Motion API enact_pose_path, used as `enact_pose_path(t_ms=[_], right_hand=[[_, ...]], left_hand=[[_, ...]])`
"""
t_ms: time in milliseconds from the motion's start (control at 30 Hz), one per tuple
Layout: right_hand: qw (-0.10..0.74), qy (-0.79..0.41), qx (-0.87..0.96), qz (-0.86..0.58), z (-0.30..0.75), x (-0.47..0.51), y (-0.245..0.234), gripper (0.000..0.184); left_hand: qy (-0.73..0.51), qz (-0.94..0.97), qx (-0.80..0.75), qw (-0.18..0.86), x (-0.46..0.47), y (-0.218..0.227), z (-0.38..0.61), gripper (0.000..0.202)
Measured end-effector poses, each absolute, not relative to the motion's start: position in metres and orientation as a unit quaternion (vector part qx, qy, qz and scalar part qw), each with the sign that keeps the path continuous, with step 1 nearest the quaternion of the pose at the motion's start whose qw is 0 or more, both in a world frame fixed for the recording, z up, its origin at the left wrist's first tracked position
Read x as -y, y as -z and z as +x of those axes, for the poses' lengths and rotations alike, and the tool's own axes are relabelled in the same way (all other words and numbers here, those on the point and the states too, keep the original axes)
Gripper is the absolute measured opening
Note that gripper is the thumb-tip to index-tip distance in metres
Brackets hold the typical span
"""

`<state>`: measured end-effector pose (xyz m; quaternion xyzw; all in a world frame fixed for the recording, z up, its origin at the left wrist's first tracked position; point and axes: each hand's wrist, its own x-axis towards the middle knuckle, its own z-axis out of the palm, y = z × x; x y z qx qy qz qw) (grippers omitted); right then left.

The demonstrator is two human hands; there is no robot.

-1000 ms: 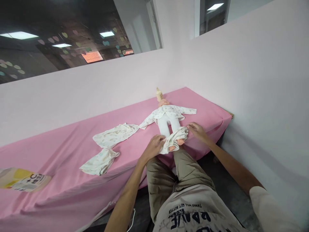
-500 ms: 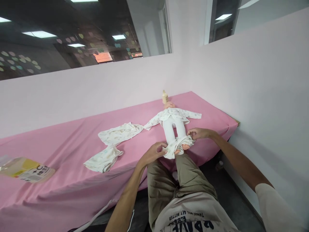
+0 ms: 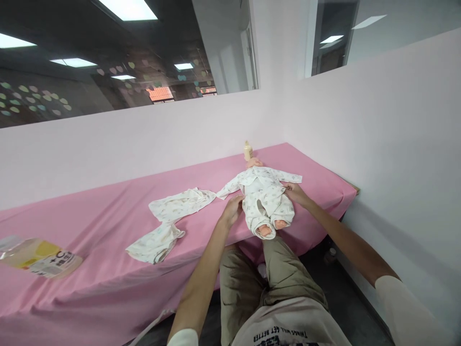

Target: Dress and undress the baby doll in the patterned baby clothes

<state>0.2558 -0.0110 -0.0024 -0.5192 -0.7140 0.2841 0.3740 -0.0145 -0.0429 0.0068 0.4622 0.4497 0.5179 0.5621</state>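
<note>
A baby doll (image 3: 264,197) lies on its back on the pink-covered table (image 3: 90,269), feet toward me, in a white printed top. White printed trousers (image 3: 268,209) cover its legs up to the waist, with the bare feet poking out at the table's edge. My left hand (image 3: 232,209) pinches the trousers' waistband at the doll's left side. My right hand (image 3: 293,191) grips the waistband on the other side. A feeding bottle (image 3: 248,150) stands just behind the doll's head.
Two more white printed baby garments (image 3: 169,216) lie spread on the table left of the doll. A clear packet with yellow contents (image 3: 39,257) lies at the far left. Pale pink partition walls close off the table's back and right side.
Both hands have moved from the doll's ankles up to its waist, drawing the bunched trousers up over the white legs. The view has tilted upward slightly.
</note>
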Motion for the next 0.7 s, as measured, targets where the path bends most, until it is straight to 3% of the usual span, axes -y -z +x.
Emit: enact_pose_path(t_ms=[167, 400, 600, 700], right_hand=[[0.324, -0.206, 0.736, -0.557, 0.252, 0.010, 0.013, 0.018], [0.333, -0.139, 0.769, -0.528, 0.233, 0.008, -0.030, 0.028], [0.183, -0.113, 0.853, -0.475, 0.151, -0.010, -0.050, 0.021], [0.166, -0.119, 0.851, -0.484, 0.129, -0.019, -0.047, 0.026]], left_hand=[[-0.506, 0.455, -0.500, 0.535, 0.007, 0.001, -0.013, 0.019], [-0.534, 0.502, -0.493, 0.470, -0.002, -0.005, -0.012, 0.027], [-0.568, 0.477, -0.506, 0.440, -0.004, -0.003, -0.002, 0.022], [-0.574, 0.405, -0.536, 0.469, -0.012, 0.011, -0.012, 0.012]])
